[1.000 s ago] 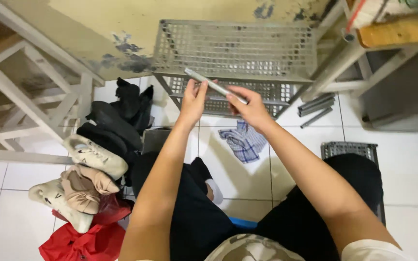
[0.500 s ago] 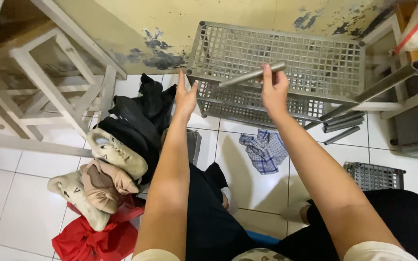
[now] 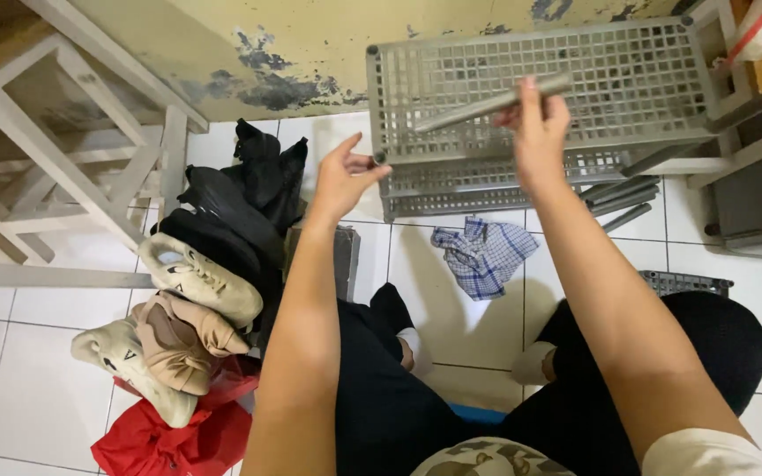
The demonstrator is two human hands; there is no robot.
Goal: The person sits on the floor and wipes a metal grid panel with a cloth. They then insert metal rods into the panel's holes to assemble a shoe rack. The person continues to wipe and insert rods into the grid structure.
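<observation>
Holding a grey metal tube [image 3: 491, 103] pinched in right hand [image 3: 538, 132] over the grey mesh rack [image 3: 628, 70]; left hand [image 3: 344, 176] empty, fingers spread, beside the rack's corner. Best steady that corner, keep tube level.

shoes [image 3: 196, 282], checked cloth [image 3: 484, 253], red bag [image 3: 178, 436]

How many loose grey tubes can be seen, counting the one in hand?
4. One tube is held in the right hand over the rack. Three tubes lie on the floor right of the rack. More may be hidden behind it.
</observation>
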